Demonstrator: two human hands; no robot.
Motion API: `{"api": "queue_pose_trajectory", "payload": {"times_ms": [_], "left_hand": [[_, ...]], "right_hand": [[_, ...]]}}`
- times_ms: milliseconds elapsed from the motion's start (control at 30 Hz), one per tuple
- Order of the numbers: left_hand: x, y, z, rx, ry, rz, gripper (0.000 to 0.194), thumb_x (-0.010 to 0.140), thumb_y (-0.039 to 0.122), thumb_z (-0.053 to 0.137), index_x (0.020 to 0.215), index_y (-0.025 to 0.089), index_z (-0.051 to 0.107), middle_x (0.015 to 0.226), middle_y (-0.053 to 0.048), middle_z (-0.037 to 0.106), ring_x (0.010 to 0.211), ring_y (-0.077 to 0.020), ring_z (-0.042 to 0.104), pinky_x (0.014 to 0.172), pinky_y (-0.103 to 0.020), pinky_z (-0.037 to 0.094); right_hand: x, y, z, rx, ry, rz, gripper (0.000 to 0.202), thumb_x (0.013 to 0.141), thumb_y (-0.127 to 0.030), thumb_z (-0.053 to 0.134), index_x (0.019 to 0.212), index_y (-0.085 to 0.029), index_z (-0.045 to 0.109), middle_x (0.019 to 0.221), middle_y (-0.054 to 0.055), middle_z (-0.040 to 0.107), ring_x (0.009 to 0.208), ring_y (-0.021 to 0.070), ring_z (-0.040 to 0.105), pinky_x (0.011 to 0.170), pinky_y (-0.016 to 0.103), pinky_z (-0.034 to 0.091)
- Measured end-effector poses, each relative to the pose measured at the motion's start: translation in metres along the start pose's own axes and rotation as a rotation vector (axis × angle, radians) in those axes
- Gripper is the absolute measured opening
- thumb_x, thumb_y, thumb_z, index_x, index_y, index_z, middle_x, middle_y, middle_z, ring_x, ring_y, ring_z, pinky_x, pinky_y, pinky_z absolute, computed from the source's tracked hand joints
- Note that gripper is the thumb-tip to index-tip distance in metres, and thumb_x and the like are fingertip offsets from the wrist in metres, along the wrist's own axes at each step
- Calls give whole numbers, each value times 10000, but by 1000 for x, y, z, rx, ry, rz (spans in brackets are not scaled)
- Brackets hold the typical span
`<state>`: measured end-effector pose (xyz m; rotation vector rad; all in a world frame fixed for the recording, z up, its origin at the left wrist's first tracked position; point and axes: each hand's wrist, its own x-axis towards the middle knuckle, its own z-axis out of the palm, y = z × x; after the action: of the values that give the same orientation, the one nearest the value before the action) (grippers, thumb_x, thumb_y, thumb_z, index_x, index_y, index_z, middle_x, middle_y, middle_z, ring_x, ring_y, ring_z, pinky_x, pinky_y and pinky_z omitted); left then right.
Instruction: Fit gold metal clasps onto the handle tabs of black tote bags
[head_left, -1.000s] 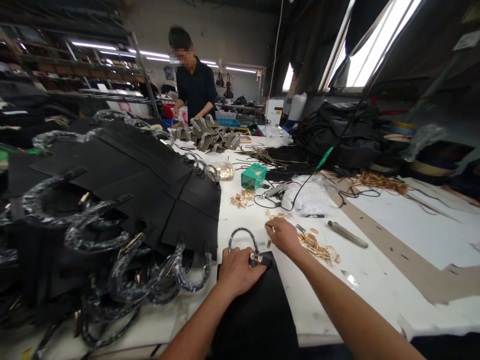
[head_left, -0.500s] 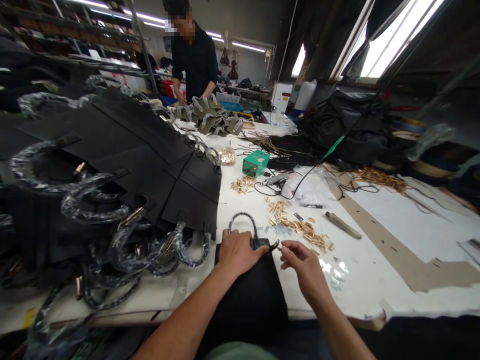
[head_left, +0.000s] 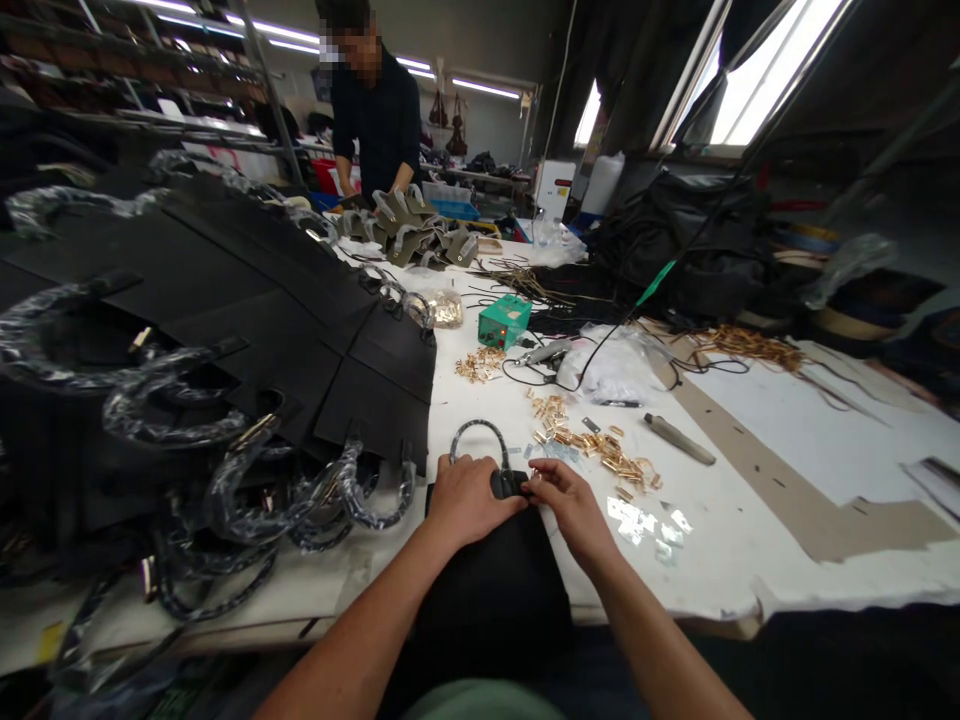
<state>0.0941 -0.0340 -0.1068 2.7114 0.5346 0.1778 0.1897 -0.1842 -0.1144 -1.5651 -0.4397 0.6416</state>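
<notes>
A black bag panel (head_left: 495, 580) lies in front of me, reaching over the table's near edge. Its arched handle (head_left: 480, 424), wrapped in clear film, stands up at the far end. My left hand (head_left: 465, 500) grips the panel's top beside the handle, thumb pointing right at a short black tab. Closed in a pinch, my right hand (head_left: 566, 505) meets that corner, fingertips close to the left thumb. A small shiny metal fitting (head_left: 535, 473) shows at those fingertips, partly covered by them.
Black bag panels (head_left: 300, 300) with film-wrapped handles are heaped left. Gold-coloured fittings (head_left: 615, 455), clear flat pieces (head_left: 631, 520) and a grey-handled tool (head_left: 679, 440) lie right. Beyond are a green box (head_left: 504, 322) with a cable and a plastic bag (head_left: 611, 370). A co-worker (head_left: 379, 120) stands across the table.
My right hand has moved left, bringing its pinched fingers against the tab at the panel's corner. The tab now lies closer to the panel. My left hand keeps its hold; the view has shifted slightly.
</notes>
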Motion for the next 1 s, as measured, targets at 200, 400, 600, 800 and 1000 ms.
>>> {"api": "queue_pose_trajectory", "payload": {"times_ms": [200,400,600,800,1000], "left_hand": [[6,-12,-1,-93,-100,-6,466,692,659,673,910,247,658,876,-63,718,899,-315,645,862,-449,377],[9,-14,-3,-145,-129,-21,499,686,679,682,940,250,666,863,-56,728,898,-314,654,864,-438,388],[9,-14,0,-144,-95,-24,513,665,663,720,959,246,670,853,-50,732,900,-311,654,887,-439,392],[9,-13,-1,-151,-98,-22,506,666,651,729,961,244,670,852,-46,736,907,-309,646,864,-429,398],[8,-12,0,-141,-66,-18,474,669,625,740,945,248,664,851,-38,728,894,-300,643,821,-403,400]], "right_hand": [[0,2,-16,-186,-17,-26,362,798,-433,695,1080,-206,689,819,14,660,693,162,597,639,290,463],[-6,-1,-12,-387,16,-69,291,834,-371,642,1080,-223,693,776,-8,642,625,135,535,590,269,440],[-10,-13,-8,-608,62,-124,203,820,-288,627,992,-237,723,789,-11,688,666,144,589,667,281,470],[-12,-21,-5,-661,47,-89,202,804,-273,629,969,-253,743,744,-24,696,651,142,613,646,265,473],[-8,-13,-1,-769,71,-79,211,817,-283,613,989,-287,736,770,-25,717,716,168,650,685,278,453]]}}
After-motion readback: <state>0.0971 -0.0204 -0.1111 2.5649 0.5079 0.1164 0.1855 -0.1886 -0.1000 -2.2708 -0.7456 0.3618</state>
